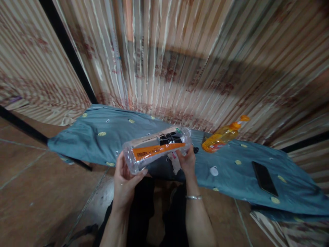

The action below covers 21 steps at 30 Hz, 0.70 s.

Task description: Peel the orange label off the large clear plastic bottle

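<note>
Between both hands a large clear plastic bottle (pixel 154 156) with an orange, white and black label is held on its side, above the cloth-covered surface. Its base end, at left, rests in my left hand (pixel 128 178), thumb on the lower side and fingers behind it. My right hand (pixel 187 159) grips the bottle near the right end, its fingers partly hidden. A crumpled whitish piece (pixel 175 163) with a pink mark shows beside the right hand, under the bottle; I cannot make out whether the hand touches it. A silver bangle (pixel 193 197) circles the right wrist.
A pump bottle of orange liquid (pixel 219 137) stands to the right on the teal patterned cloth (pixel 102 120). A black phone (pixel 264 178) and a white round piece (pixel 214 171) lie there too. Striped curtains (pixel 180 68) hang behind; black poles (pixel 69 51) stand at the left.
</note>
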Each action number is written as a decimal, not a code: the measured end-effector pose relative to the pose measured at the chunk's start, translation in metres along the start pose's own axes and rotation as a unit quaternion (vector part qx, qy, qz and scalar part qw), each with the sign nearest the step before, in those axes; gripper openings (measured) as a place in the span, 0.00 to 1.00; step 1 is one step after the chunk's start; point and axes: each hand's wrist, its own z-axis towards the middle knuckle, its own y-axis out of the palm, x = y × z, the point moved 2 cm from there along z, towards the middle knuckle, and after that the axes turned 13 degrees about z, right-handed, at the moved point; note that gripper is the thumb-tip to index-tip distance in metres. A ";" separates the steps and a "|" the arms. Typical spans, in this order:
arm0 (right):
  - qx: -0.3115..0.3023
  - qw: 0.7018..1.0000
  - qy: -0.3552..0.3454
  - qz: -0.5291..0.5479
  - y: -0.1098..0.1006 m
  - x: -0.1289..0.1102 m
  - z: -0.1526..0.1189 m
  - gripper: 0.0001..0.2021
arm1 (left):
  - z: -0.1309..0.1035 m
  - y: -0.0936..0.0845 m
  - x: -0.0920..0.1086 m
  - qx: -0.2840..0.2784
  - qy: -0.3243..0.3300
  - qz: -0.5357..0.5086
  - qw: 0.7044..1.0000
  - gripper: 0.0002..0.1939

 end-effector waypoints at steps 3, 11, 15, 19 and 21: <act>0.006 1.000 -0.006 0.009 0.002 -0.001 -0.001 0.21 | 0.002 -0.001 0.001 0.001 -0.005 -0.003 1.000 0.43; -0.001 0.999 0.010 0.041 0.005 -0.008 -0.005 0.25 | 0.005 -0.004 0.003 0.007 -0.010 -0.019 1.000 0.39; 0.000 0.998 0.037 0.040 0.004 -0.010 -0.005 0.29 | 0.008 -0.005 0.001 -0.008 -0.015 -0.022 1.000 0.40; 0.004 0.998 0.054 0.033 0.003 -0.010 -0.005 0.29 | 0.008 -0.005 0.002 -0.005 -0.027 -0.023 0.999 0.42; 0.001 0.998 0.050 0.032 0.002 -0.010 -0.005 0.28 | 0.007 -0.004 0.004 -0.013 -0.033 -0.025 0.999 0.44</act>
